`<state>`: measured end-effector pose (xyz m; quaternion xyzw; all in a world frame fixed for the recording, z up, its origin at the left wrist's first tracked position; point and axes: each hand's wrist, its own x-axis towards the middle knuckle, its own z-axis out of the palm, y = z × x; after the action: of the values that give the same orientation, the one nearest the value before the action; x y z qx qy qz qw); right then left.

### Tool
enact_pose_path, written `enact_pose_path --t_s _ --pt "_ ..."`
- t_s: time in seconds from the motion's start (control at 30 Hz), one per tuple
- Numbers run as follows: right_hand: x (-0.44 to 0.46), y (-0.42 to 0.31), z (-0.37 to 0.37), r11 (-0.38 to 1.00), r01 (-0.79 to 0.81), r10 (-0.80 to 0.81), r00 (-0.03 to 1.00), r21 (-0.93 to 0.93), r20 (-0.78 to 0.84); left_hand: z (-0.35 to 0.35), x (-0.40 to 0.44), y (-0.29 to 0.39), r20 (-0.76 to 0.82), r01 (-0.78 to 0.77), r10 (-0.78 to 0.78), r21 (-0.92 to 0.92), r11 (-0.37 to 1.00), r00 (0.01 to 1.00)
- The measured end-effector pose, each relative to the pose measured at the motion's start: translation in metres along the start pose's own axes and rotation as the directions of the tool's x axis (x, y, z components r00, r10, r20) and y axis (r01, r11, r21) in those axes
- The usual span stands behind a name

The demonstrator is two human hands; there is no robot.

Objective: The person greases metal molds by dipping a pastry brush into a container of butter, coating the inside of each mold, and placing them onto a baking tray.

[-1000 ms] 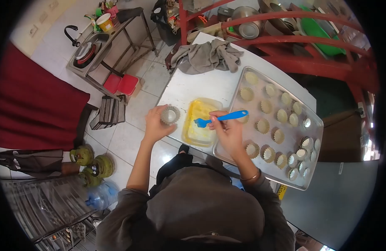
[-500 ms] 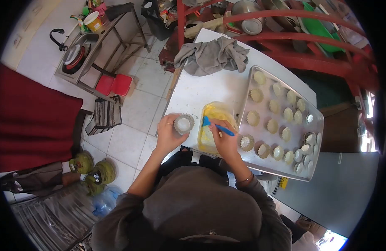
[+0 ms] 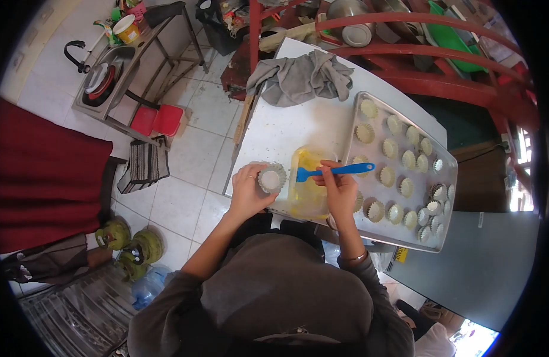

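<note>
A fluted metal tart mould (image 3: 273,178) is in my left hand (image 3: 248,191), fingers wrapped round its side, its hollow facing up. My right hand (image 3: 341,191) grips the blue handle of a pastry brush (image 3: 340,169). The brush head lies over a clear plastic tub (image 3: 310,205) smeared with something yellow and greasy. To the right, a large metal baking tray (image 3: 378,228) bears many more fluted moulds (image 3: 386,175), set apart in rows, with smaller ones bunched at its right end. My right hand covers part of the tray's near left corner.
A crumpled grey cloth (image 3: 301,78) lies at the far end of the white table (image 3: 274,128). Behind stands a red rack (image 3: 399,50) with pots and a green basin (image 3: 450,38). At left are a sink (image 3: 111,77) and green gas cylinders (image 3: 145,245).
The brush has swung so its handle points right and slightly up instead of down. My right hand has shifted slightly right; my left hand and the mould have moved a little right.
</note>
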<state>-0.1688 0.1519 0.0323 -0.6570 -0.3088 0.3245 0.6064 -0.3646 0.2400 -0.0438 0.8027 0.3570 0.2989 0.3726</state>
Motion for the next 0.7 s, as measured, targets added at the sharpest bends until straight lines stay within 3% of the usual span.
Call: enact_pose_path --t_s 0.07,0.17,0.37,0.47,0.5,0.6,0.63,0.7 --pt "-0.001 -0.008 -0.006 0.998 0.049 -0.050 0.998 -0.028 -0.033 -0.001 0.000 0.000 -0.027 -0.027 0.025 -0.070 0.997 0.999" --pt "-0.007 -0.014 -0.011 0.963 0.126 -0.126 0.992 -0.238 0.015 0.002 0.001 0.002 -0.118 -0.018 -0.024 -0.345 0.938 0.993" --pt "-0.008 -0.020 -0.021 0.994 0.078 -0.071 0.993 0.078 -0.093 -0.016 0.007 0.027 -0.025 0.030 -0.040 -0.337 0.941 0.999" --pt "-0.013 0.006 -0.014 0.984 0.082 -0.095 0.992 -0.157 -0.078 -0.011 0.009 0.029 -0.013 -0.002 -0.002 -0.310 0.951 1.000" --pt "-0.015 0.009 -0.012 0.898 0.130 -0.134 0.991 -0.420 0.018 -0.010 0.008 0.031 -0.011 -0.003 -0.001 -0.288 0.958 1.000" --pt "-0.018 0.003 -0.012 0.789 0.401 -0.339 0.916 -0.466 0.213 -0.009 0.008 0.034 -0.008 0.005 -0.007 -0.233 0.972 1.000" --pt "-0.022 -0.009 -0.011 0.805 0.378 -0.331 0.926 -0.457 0.183 -0.010 0.006 0.034 0.000 0.019 -0.019 -0.226 0.974 1.000" --pt "-0.028 -0.011 -0.007 0.737 0.483 -0.412 0.876 -0.474 0.252 -0.009 0.006 0.035 0.001 0.014 -0.014 -0.223 0.975 1.000"
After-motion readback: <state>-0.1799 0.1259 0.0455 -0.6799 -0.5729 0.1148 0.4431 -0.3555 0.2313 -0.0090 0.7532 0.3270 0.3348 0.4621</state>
